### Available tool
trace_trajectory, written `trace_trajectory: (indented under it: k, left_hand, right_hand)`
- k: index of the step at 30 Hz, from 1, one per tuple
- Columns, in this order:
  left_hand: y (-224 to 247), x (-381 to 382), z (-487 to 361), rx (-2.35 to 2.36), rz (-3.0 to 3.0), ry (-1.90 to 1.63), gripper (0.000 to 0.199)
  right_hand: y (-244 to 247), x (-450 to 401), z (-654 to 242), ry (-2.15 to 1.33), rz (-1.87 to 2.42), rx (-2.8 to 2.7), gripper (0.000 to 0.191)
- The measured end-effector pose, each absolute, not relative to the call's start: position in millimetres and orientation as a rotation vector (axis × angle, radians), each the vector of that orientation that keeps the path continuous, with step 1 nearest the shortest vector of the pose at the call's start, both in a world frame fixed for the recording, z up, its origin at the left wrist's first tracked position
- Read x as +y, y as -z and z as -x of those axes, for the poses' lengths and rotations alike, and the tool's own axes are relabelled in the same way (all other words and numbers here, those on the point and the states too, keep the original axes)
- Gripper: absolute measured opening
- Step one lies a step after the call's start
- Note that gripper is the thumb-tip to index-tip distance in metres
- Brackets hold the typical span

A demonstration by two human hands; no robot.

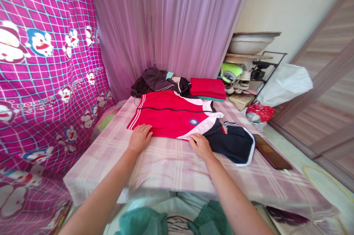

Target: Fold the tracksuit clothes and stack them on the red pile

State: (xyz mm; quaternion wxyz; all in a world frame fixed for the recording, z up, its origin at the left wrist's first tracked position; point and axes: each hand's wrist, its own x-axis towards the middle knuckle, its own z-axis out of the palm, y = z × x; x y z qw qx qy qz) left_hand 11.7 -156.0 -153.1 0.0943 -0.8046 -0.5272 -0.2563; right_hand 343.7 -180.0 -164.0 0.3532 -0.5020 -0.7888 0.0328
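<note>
I'd smooth the jersey (171, 117) outward: left hand (140, 138) flat, open, on its hem; right hand (201, 145) open, fingers curled at the hem, clamping nothing.

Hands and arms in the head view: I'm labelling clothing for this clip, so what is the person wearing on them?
Nothing shows on them. Both forearms are bare up to the bottom edge of the picture, with no sleeves in sight. The left hand and the right hand have no gloves, and no watch, bracelet or ring can be made out. The fingers are partly foreshortened, so a thin ring could be missed.
</note>
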Motion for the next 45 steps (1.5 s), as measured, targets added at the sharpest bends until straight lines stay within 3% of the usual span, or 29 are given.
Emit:
trace_trajectory:
  k: [45]
  left_hand:
    - [153.9, -154.0, -9.7, -1.548, 2.368, 0.733, 0.04]
  right_hand:
    - [163.7, -179.4, -344.0, -0.109, 1.288, -2.037, 0.024]
